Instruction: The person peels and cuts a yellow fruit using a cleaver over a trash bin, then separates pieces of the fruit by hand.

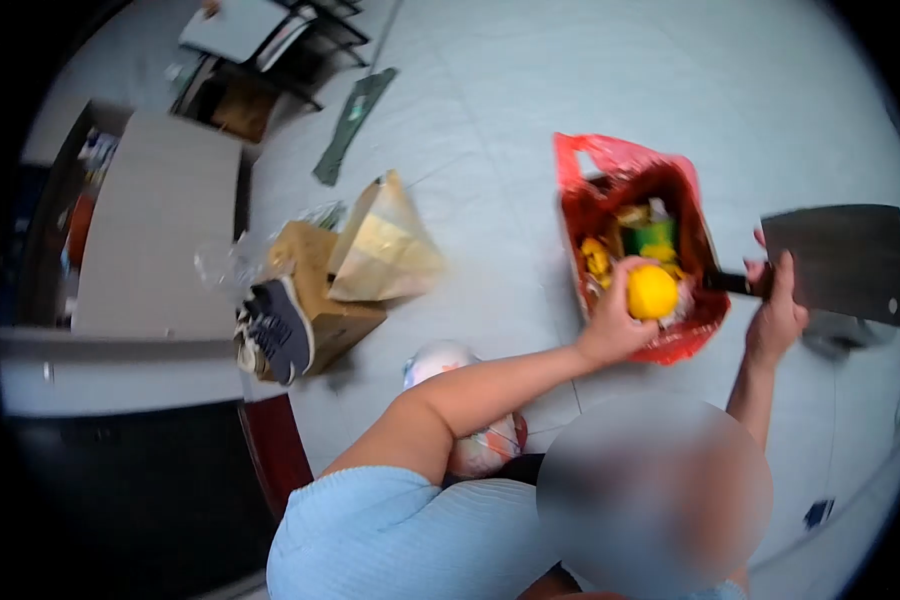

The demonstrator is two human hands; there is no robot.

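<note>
My left hand (613,328) is closed around a round yellow fruit (653,292), holding it above a trash bin lined with a red plastic bag (695,325). Inside the bin lie yellow peel-like scraps (595,258) and a green and yellow wrapper (652,238). My right hand (775,325) grips the dark handle of a cleaver (838,260) at the bin's right side. The wide blade points away to the right, apart from the fruit. Part of the bin's contents is hidden behind my left hand and the fruit.
To the left, dark sneakers (280,328) rest by a cardboard box (345,335) and a paper bag (385,245). A grey cabinet (160,230) stands farther left. A dark green strip (355,125) lies on the tiled floor (480,110). A blurred grey oval covers the lower middle.
</note>
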